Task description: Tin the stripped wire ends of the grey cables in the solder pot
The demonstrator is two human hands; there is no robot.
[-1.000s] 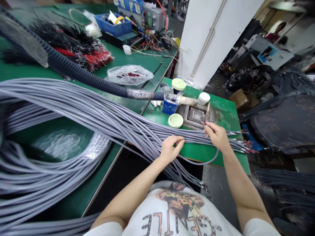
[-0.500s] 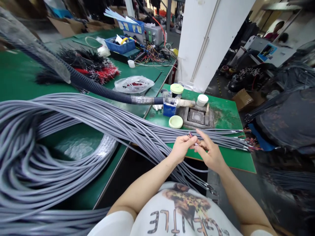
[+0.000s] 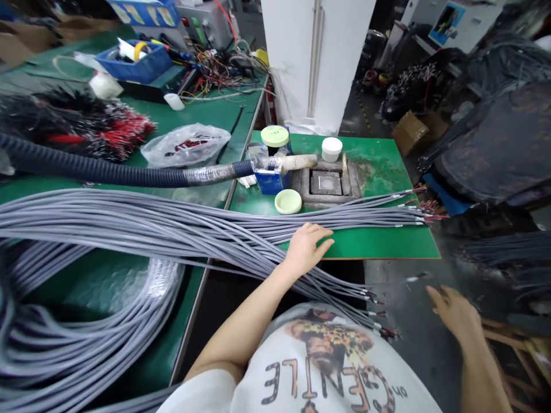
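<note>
My left hand (image 3: pixel 306 246) lies palm down on the bundle of grey cables (image 3: pixel 253 229), thumb and fingers stretched toward the right. My right hand (image 3: pixel 454 312) is out past the bench at the right, slightly blurred, fingers apart, with nothing visible in it. Just left of its fingertips, a single cable end (image 3: pixel 416 277) hangs blurred in the air. Stripped ends with reddish wires (image 3: pixel 430 211) fan out at the right edge of the green board (image 3: pixel 387 246). Lower down, another group of cable ends (image 3: pixel 379 312) points right, in front of my shirt.
A grey-rimmed square pot (image 3: pixel 329 183) is set on the board, near a white jar (image 3: pixel 332 149), a pale green lid (image 3: pixel 288 202) and a blue box (image 3: pixel 272 179) under a hose nozzle (image 3: pixel 299 162). The dark ribbed hose (image 3: pixel 107 172) crosses the left bench.
My hands have parted from the thin wires they held together. My left hand has come down onto the cables; my right hand has swung out right and down. The view has shifted.
</note>
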